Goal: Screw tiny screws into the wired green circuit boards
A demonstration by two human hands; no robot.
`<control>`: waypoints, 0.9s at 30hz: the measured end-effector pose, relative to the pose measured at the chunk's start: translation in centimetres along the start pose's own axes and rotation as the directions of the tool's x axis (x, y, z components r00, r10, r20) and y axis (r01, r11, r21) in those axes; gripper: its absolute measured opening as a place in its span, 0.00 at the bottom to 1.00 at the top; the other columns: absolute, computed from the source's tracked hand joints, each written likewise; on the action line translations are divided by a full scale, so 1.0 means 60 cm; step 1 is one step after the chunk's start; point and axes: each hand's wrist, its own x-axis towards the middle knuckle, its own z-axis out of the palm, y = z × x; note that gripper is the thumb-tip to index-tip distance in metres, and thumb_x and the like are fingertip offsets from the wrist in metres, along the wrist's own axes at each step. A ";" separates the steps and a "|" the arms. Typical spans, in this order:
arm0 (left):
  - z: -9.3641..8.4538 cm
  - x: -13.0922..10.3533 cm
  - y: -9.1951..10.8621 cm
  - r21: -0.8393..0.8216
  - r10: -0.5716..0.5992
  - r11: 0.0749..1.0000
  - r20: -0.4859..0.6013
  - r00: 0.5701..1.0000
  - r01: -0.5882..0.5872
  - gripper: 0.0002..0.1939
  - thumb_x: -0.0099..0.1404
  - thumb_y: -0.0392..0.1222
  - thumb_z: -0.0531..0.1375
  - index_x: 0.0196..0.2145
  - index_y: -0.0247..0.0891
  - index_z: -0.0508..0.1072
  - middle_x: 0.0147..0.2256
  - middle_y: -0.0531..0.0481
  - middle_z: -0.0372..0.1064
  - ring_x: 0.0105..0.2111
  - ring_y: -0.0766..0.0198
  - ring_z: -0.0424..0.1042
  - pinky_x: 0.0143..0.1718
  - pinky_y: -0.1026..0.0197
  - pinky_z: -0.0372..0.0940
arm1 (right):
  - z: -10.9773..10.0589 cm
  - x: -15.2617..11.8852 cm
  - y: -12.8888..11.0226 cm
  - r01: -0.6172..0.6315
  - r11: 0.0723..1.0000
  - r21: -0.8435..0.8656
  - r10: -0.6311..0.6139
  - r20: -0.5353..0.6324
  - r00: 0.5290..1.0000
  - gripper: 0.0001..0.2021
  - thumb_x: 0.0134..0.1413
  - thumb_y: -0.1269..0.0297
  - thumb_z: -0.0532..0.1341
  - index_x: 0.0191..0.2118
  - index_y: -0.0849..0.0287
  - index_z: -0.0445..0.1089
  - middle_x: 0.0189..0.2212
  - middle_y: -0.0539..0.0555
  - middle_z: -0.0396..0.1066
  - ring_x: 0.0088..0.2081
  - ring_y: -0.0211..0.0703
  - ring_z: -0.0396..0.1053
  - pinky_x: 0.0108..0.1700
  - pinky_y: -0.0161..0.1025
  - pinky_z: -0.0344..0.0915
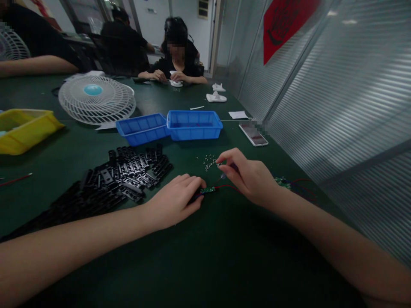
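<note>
Near the middle of the table, my left hand (176, 199) grips a small green circuit board (209, 190) at its left end, with the fingers closed round it. A red wire (226, 186) runs from the board toward my right hand (244, 173). That hand is raised over the edge of a small pile of screws (209, 162), thumb and index finger nearly together. A screwdriver with a clear part (223, 176) shows under its fingers. Whether a screw is between the fingertips is too small to tell. Black plastic parts (128, 171) lie heaped left of my left hand.
Two blue bins (195, 131) (144, 130) stand beyond the pile. A white fan grille (96, 100) and yellow bin (28, 132) are left. A phone (253, 134) and more green boards (282, 182) lie right. People sit across the table, one handling a white part (176, 81).
</note>
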 end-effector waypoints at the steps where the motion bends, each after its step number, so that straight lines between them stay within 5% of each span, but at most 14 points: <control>1: 0.000 0.000 0.000 0.000 -0.003 1.000 0.005 1.000 0.003 0.09 0.68 0.42 0.51 0.44 0.39 0.64 0.38 0.47 0.66 0.38 0.57 0.64 0.39 0.55 0.61 | -0.003 0.001 0.000 -0.008 1.000 0.007 0.008 0.012 1.000 0.14 0.65 0.59 0.48 0.50 0.60 0.60 0.30 0.50 0.69 0.27 0.35 0.67 0.29 0.33 0.57; 8: 0.000 0.001 0.001 0.004 -0.011 1.000 0.011 1.000 0.011 0.09 0.67 0.42 0.51 0.43 0.39 0.64 0.37 0.48 0.66 0.38 0.58 0.64 0.39 0.56 0.61 | -0.026 0.006 0.003 0.083 0.994 0.076 -0.085 0.028 0.996 0.17 0.64 0.67 0.46 0.53 0.59 0.64 0.39 0.55 0.64 0.36 0.39 0.64 0.39 0.39 0.61; 13: 0.001 0.001 0.002 0.003 -0.013 1.000 -0.008 1.000 0.013 0.10 0.67 0.42 0.51 0.44 0.39 0.65 0.38 0.47 0.67 0.38 0.58 0.65 0.39 0.56 0.61 | -0.016 0.005 0.006 0.030 0.982 0.188 -0.018 -0.063 0.998 0.13 0.63 0.62 0.52 0.50 0.61 0.57 0.36 0.53 0.66 0.33 0.37 0.66 0.33 0.35 0.61; 17: 0.002 0.001 0.002 0.009 -0.019 1.000 -0.005 1.000 0.019 0.09 0.67 0.43 0.51 0.44 0.39 0.65 0.37 0.47 0.66 0.38 0.57 0.65 0.39 0.56 0.61 | -0.009 0.001 0.007 0.060 0.991 0.118 -0.038 -0.177 0.983 0.12 0.61 0.58 0.57 0.45 0.60 0.61 0.30 0.48 0.66 0.26 0.32 0.63 0.28 0.32 0.58; 20: 0.003 0.002 0.001 0.018 -0.023 1.000 -0.006 1.000 0.023 0.09 0.67 0.42 0.51 0.43 0.39 0.64 0.36 0.48 0.66 0.38 0.58 0.65 0.39 0.56 0.61 | -0.016 0.003 0.004 0.148 0.986 0.073 -0.129 -0.213 0.968 0.09 0.63 0.62 0.54 0.45 0.60 0.65 0.34 0.51 0.68 0.33 0.35 0.66 0.35 0.34 0.62; 27: 0.002 0.001 0.003 0.009 -0.025 1.000 0.004 1.000 0.025 0.09 0.68 0.43 0.51 0.44 0.39 0.64 0.37 0.48 0.66 0.38 0.58 0.64 0.39 0.55 0.61 | -0.041 0.011 0.002 0.174 0.984 0.049 -0.163 -0.168 0.972 0.08 0.63 0.65 0.54 0.43 0.60 0.68 0.39 0.54 0.68 0.37 0.38 0.65 0.38 0.36 0.62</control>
